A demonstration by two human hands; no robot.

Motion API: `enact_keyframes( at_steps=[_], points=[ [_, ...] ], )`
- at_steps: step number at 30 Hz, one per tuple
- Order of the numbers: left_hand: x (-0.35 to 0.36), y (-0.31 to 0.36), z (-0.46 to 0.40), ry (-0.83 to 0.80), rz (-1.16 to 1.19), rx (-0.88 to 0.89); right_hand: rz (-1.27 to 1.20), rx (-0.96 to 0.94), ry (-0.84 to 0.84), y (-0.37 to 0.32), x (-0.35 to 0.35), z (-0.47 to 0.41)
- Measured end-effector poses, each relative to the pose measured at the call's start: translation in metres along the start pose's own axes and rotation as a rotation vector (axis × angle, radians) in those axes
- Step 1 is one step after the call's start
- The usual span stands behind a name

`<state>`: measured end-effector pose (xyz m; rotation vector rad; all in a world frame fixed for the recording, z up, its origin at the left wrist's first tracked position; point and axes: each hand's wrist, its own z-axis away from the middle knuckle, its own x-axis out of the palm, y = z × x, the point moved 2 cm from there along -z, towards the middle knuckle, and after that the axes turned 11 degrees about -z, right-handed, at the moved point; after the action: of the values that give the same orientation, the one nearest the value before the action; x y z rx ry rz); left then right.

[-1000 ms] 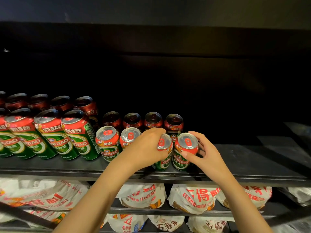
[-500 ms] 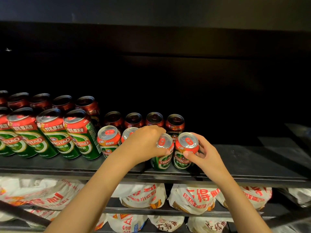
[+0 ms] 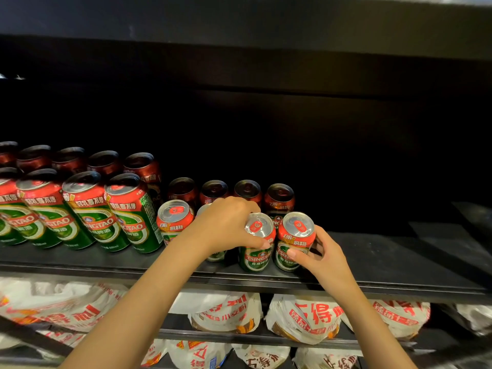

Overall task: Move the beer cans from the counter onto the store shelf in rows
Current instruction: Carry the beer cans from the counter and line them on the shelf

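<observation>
We hold two short beer cans at the near edge of the store shelf (image 3: 399,265).
Our left hand (image 3: 226,225) curls its fingers round the third short can (image 3: 257,242); our right hand (image 3: 323,258) grips the fourth short can (image 3: 294,241) just right of it, both upright; tall cans (image 3: 93,209) stand left; white bags (image 3: 303,318) lie below.

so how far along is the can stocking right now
Done: tall cans stand in rows at the shelf's left, short cans beside them. In hand: the left hand holds one short can, the right hand holds the next, both at the shelf front. Left: the shelf's right side is bare; the counter is out of view.
</observation>
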<state>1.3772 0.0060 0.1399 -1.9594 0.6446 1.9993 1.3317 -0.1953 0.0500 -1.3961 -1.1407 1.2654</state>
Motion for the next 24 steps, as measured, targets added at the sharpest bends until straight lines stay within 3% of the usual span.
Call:
enact_keyframes(
  at_steps=[6, 24],
  points=[
    [-0.001, -0.009, -0.005, 0.032, 0.078, -0.067, -0.04, -0.007, -0.03, -0.005, 0.008, -0.007],
    [-0.009, -0.016, -0.007, -0.026, 0.09, -0.043, -0.086, 0.034, -0.019, 0.001, 0.015, -0.01]
  ],
)
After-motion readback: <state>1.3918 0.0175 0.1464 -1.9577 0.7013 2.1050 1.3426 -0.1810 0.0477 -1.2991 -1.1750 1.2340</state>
